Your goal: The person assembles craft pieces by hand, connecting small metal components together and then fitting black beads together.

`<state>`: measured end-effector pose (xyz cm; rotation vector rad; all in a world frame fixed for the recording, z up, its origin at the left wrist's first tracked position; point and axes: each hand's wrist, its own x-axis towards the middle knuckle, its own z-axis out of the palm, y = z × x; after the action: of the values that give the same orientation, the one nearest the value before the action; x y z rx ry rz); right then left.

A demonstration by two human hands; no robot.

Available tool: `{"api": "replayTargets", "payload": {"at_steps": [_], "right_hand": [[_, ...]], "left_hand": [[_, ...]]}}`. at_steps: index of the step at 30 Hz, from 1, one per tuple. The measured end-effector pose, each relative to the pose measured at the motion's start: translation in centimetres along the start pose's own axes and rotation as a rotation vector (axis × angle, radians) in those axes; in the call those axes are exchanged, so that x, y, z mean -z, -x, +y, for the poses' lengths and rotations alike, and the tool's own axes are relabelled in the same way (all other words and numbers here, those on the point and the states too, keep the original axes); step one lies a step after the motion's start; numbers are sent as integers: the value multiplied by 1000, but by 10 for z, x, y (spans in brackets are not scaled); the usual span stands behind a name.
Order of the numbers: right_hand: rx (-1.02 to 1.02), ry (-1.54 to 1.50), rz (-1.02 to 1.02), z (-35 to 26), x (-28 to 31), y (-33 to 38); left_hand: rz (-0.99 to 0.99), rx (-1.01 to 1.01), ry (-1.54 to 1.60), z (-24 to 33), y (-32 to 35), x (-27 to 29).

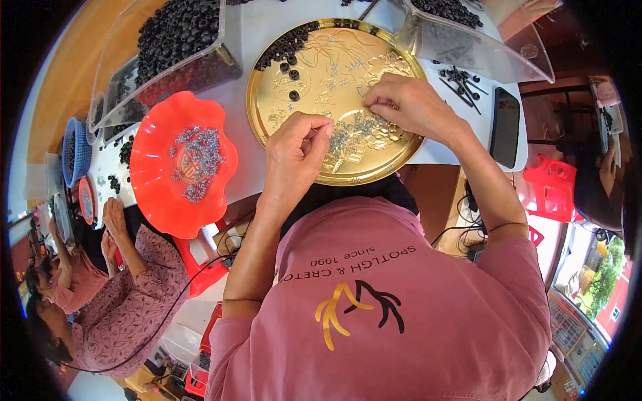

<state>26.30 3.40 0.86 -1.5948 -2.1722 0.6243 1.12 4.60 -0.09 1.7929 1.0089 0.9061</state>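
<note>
Head view looks straight down on a person in a pink shirt working at a white table (247,27). Under both hands lies a round gold tray (321,67) with an embossed pattern. The left hand (294,150) hovers over the tray's near rim, its grip pinched, thumb against fingertips; whatever it pinches is too small to tell. The right hand (408,103) rests just beyond and to the right of the left one, fingers curled down into a heap of small silvery screws (354,130) on the tray; its grip is closed over them, though whether it actually holds one cannot be told. Farther from both hands, along the tray's far rim, sit small black rings (287,47).

Left of the left hand stands a red scalloped bowl (150,174) with more silvery screws in its middle. Beyond that, a clear plastic tub (167,47) is piled with black rings. Beyond the right hand is a second clear tub (468,40), with loose black screws (461,79) beside it, and a dark phone (505,127) lies to the right of that hand. Another person in a patterned top (134,294) sits at the far left.
</note>
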Motion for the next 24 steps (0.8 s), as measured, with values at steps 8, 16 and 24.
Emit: {"api": "replayTargets", "payload": {"at_steps": [8, 16, 24], "right_hand": [[5, -12, 81, 6, 8, 6], [3, 34, 60, -1, 0, 13], [-73, 25, 49, -10, 4, 14]], "left_hand": [[-25, 9, -20, 5, 4, 6], [-44, -55, -108, 6, 11, 12], [-43, -78, -99, 8, 10, 13]]}}
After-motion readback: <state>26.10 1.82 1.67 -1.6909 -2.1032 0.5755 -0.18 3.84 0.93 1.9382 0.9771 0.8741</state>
